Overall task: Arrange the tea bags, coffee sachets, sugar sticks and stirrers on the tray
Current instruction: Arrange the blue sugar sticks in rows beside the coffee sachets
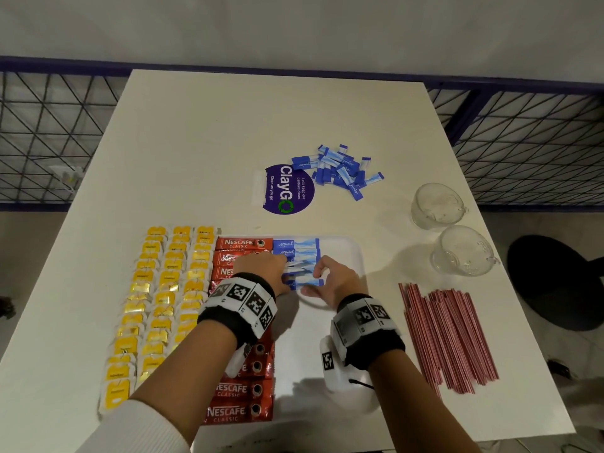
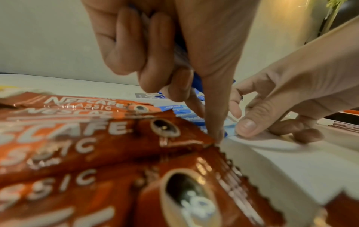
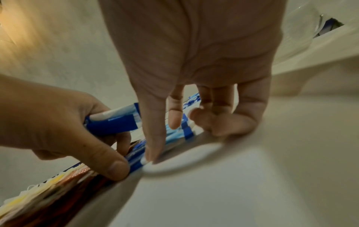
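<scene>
A white tray [image 1: 354,256] lies on the table with rows of yellow tea bags [image 1: 163,289], red Nescafe sachets [image 1: 243,244] and a short column of blue sugar sticks [image 1: 295,245]. My left hand [image 1: 261,269] grips a small bunch of sugar sticks [image 3: 112,122] in its curled fingers, and its thumb [image 3: 116,167] presses on the lowest stick of the column. My right hand [image 1: 330,276] pinches the pale right end of that stick [image 3: 174,138] between thumb and forefinger. More sugar sticks [image 1: 340,170] lie in a loose pile farther back. Red stirrers [image 1: 451,338] lie in a heap to the tray's right.
Two empty glass cups [image 1: 436,206] [image 1: 464,250] stand at the right of the table, behind the stirrers. A round purple ClayGo sticker [image 1: 289,188] is on the tabletop. A black stool [image 1: 555,282] sits past the right edge, and wire mesh panels [image 1: 49,125] run behind.
</scene>
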### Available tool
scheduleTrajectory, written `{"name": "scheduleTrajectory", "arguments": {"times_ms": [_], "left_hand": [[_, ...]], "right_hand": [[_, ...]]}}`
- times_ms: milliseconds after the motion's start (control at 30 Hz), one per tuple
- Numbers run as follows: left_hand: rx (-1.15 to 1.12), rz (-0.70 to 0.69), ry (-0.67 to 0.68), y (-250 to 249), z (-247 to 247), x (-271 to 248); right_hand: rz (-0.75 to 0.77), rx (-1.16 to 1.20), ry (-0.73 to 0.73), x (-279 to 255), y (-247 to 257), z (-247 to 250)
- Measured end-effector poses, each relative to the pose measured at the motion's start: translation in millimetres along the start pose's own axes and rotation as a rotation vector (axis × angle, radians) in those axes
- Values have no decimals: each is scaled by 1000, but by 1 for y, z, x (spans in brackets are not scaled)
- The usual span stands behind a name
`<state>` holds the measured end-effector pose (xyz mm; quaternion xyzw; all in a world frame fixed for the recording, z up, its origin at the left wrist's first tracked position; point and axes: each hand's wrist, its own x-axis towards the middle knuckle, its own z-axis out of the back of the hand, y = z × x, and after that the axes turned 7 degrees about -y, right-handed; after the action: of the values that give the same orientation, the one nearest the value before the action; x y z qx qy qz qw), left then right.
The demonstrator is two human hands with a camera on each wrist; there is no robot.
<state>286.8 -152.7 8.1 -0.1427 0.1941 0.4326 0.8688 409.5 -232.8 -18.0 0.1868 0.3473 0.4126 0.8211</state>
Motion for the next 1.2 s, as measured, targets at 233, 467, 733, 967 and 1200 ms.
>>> {"name": "scheduleTrajectory", "arguments": {"times_ms": [233, 467, 733, 967, 1200], "left_hand": [[-61, 26, 24, 2, 1, 3], [-102, 37, 55, 5, 3, 2], [-340, 41, -11, 10, 12, -6], [-683, 5, 14, -7, 21, -17], [-1248, 127, 144, -15, 22, -27]], "right_hand": [[8, 65, 10, 4, -3, 1], [41, 59, -18, 7, -5, -1], [13, 345, -98, 6, -1, 6], [96, 569, -42, -3, 20, 27], [92, 744, -48, -7, 19, 35]]}}
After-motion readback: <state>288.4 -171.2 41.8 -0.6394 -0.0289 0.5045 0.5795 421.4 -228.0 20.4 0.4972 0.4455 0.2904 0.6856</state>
